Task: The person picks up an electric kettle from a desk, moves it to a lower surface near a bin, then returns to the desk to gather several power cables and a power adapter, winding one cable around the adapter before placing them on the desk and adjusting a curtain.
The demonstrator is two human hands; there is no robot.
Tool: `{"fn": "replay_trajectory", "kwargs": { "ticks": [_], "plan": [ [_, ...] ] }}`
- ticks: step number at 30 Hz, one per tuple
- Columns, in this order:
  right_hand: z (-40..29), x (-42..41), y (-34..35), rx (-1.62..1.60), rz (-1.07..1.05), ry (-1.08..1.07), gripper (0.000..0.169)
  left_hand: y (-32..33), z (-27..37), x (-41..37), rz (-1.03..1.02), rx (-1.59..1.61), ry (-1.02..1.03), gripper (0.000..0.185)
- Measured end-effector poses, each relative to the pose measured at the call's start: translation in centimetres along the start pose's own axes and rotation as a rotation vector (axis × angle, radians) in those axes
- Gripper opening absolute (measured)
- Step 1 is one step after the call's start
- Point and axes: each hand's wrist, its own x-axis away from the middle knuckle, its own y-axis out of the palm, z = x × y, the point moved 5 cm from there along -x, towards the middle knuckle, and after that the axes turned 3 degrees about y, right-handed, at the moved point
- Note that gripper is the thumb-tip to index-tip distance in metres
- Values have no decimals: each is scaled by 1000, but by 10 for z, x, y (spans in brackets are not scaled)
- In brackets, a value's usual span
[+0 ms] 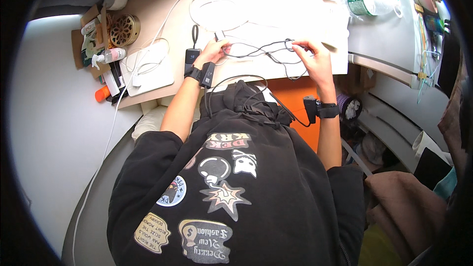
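A tangled black cable (266, 54) stretches between my two hands over the desk. On the left, my left hand (214, 52) grips one part of it; a small connector or plug (220, 36) sticks up past the fingers, too bright to name exactly. Thumb and forefinger of my right hand (314, 59) pinch the cable beside a small loop (288, 44). Slack strands hang in loops near the desk's front edge. A black power bank (192, 57) with a wrist loop lies just left of my left hand. Both wrists wear strapped black devices.
A pale cable coil (218, 11) lies on the desk (162, 26) behind my hands. To the left are a white charger (137, 79), a spray bottle (114, 55) and a round gold tin (125, 29). Plastic bottles (373, 4) lie on a grey cabinet at right.
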Motion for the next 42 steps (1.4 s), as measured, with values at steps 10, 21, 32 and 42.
{"fn": "replay_trajectory", "kwargs": {
  "ticks": [10,21,32,42],
  "plan": [
    [3,-3,10,-27,172,-30,14,-4,2,-10,58,-212,-43,27],
    [-13,14,34,-249,9,74,24,100,172,115,-95,-1107,663,31],
    [-13,20,55,-386,-81,130,20,145,148,130,-378,-956,794,20],
    [-29,15,57,-88,36,-55,14,149,161,146,-354,-1153,997,15]
  ]
}}
